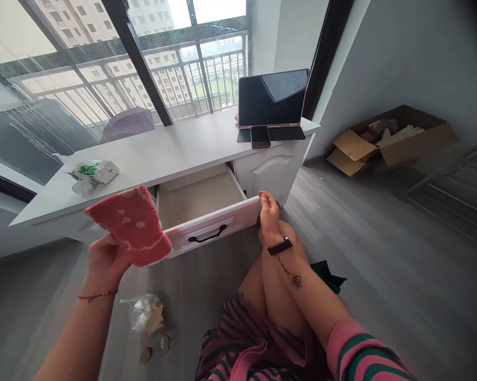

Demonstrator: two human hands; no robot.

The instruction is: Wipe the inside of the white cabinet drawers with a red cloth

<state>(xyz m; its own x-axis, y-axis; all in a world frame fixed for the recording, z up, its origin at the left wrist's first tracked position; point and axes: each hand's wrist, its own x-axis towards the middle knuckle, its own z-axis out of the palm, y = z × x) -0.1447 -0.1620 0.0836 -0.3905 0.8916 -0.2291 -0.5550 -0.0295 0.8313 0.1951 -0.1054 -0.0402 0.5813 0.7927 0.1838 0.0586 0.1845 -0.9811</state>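
Observation:
My left hand [106, 259] is closed on a red cloth [133, 223] with pale spots, held up in front of a white desk [159, 153]. The desk's drawer [201, 203] stands pulled open and looks bare inside; a black handle [207, 236] sits on its front. My right hand [268, 210] rests with curled fingers on the drawer's right front corner. A dark band circles that wrist, and a tattoo runs down the forearm.
On the desk lie a tablet in a stand case [272, 100], a phone [260, 136] and a tissue pack [93, 173]. A crumpled plastic bag [145, 313] and a small jar [167, 343] lie on the grey floor. An open cardboard box [389, 138] stands at right.

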